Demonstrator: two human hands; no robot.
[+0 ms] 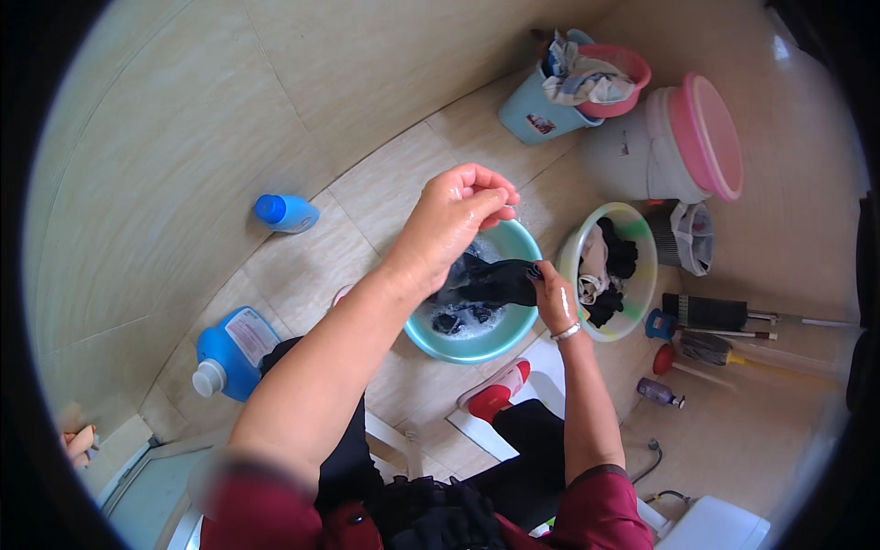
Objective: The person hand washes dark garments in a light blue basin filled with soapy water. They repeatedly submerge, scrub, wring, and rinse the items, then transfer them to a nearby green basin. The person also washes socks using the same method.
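A teal basin of soapy water stands on the tiled floor in front of me. A dark wet garment hangs over it, partly in the water. My right hand grips the garment's right end at the basin's rim. Raised above the basin, my left hand has its fingertips pinched together; whether it holds a fold of the cloth I cannot tell.
A pale green basin with dark and light clothes sits to the right. Behind it are a white bucket with pink lid and a blue bin with laundry. Two blue detergent bottles lie left. Brushes lie right.
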